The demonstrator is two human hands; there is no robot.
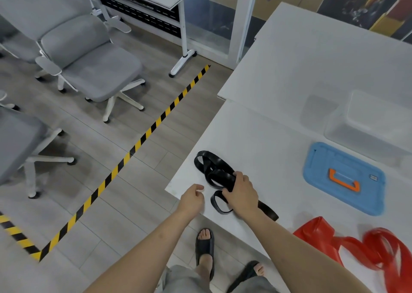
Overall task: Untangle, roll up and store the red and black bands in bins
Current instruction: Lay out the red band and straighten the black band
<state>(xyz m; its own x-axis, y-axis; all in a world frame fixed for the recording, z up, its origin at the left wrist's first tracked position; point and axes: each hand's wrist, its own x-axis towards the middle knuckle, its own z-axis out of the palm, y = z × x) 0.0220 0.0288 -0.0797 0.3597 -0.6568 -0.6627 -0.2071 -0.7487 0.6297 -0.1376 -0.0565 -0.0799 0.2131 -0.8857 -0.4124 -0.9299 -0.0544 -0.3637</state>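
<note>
My right grip (242, 192) is closed on the black band (214, 165), fingers curled over the middle of its tangle and pinning it to the surface (278, 69). Beyond my fingers the band lies in crossed loops. A smaller loop curls out on the near side, close to the surface edge, and a flat end runs out from under my wrist.

My left grip (192, 198) holds nothing. Its fingers are loosely curled and it hovers at the near corner of the surface, just beside the band and apart from it.

The red band (379, 248) lies in a loose heap on the surface to my right, well apart from the black one and touched by neither grip. Part of it is blurred.

Further back a blue lid (343, 179) with an orange handle lies flat on the surface. Just behind it stands a clear bin (370, 123), uncovered. It is pale and blurred and I cannot make out its inside. Neither band is in it.

Left of the surface is the floor (133, 192), with a yellow-and-black tape line (142, 136) and grey chairs (93, 65)
</note>
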